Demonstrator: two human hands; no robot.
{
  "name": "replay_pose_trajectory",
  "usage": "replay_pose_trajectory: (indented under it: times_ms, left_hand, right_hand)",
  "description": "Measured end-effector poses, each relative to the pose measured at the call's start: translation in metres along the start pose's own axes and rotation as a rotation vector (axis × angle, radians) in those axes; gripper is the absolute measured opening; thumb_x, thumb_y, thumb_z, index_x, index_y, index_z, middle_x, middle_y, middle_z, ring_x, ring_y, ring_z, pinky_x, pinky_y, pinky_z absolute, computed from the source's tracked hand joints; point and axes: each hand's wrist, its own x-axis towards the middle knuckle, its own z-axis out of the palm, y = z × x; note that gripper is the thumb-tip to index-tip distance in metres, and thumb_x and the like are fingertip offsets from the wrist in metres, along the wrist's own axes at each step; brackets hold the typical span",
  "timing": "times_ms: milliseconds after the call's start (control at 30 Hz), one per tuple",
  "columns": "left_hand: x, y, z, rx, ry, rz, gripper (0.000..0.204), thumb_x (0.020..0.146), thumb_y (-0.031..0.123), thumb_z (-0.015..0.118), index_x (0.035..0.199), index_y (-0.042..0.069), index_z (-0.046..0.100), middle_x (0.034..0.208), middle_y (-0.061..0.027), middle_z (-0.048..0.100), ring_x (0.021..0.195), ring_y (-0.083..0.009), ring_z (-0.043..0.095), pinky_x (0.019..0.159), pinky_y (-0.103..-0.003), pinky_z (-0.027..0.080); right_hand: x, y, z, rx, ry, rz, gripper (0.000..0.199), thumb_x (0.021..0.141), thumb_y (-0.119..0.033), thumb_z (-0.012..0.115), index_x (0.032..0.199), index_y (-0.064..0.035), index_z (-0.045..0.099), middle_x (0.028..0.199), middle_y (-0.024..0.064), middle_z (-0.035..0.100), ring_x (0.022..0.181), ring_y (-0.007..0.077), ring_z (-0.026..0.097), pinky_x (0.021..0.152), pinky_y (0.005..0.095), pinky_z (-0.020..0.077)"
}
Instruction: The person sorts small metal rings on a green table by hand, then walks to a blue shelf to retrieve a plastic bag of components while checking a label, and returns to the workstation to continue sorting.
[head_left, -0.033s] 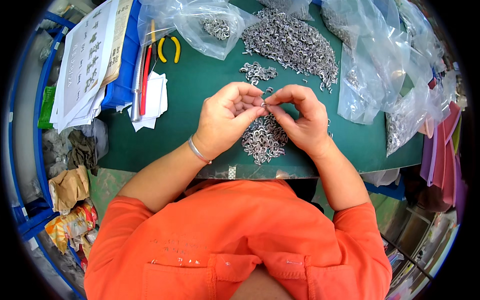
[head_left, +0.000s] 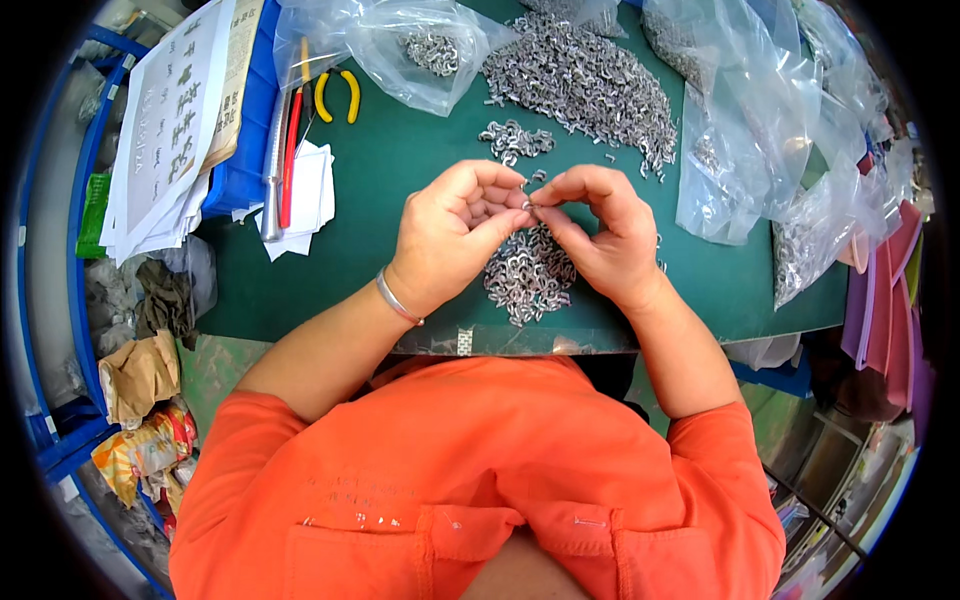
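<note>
Left hand (head_left: 455, 235): fingers pinch a small metal piece (head_left: 527, 205) at the fingertips, meeting the right hand.
Right hand (head_left: 605, 235): fingers clenched on the same piece.
Small metal piece: between both hands, above the near pile of clips (head_left: 530, 275) on the green bench (head_left: 380, 170).
Big pile of clips (head_left: 585, 80): at 12 o'clock.
Yellow-handled pliers (head_left: 337, 95): at 10 o'clock.
Clear bags (head_left: 760, 150): at 2 o'clock.

Bare green mat (head_left: 390, 180) is left open beside the left hand (head_left: 455, 235), while metal-part heaps (head_left: 580, 75) and plastic bags (head_left: 745, 150) crowd the far and right sides.
</note>
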Motion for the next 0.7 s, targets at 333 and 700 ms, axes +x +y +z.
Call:
replay_pose_trajectory:
  times_ms: [333, 700]
  left_hand:
    - [-0.015, 0.035, -0.029, 0.73, -0.22, 0.167, 0.011, 0.08, -0.006, 0.067, 0.089, -0.001, 0.067, 0.083, -0.0074, 0.065, 0.072, -0.0155, 0.065, 0.065, -0.026, 0.051]
    - [0.015, 0.021, -0.029, 0.887, -0.09, 0.271, 0.009, 0.08, -0.004, 0.066, 0.088, -0.001, 0.066, 0.081, -0.0105, 0.059, 0.066, -0.0219, 0.06, 0.06, -0.03, 0.048]
  right_hand:
    - [-0.004, -0.022, -0.024, -0.355, -0.295, 0.06, 0.023, 0.082, 0.006, 0.061, 0.102, -0.0036, 0.063, 0.094, 0.0125, 0.066, 0.085, 0.0306, 0.064, 0.075, 0.0368, 0.0523]
    - [0.019, -0.004, 0.013, -0.408, -0.193, -0.075, 0.019, 0.074, 0.004, 0.067, 0.09, -0.0051, 0.06, 0.083, 0.0096, 0.062, 0.079, 0.0306, 0.059, 0.07, 0.0408, 0.0478]
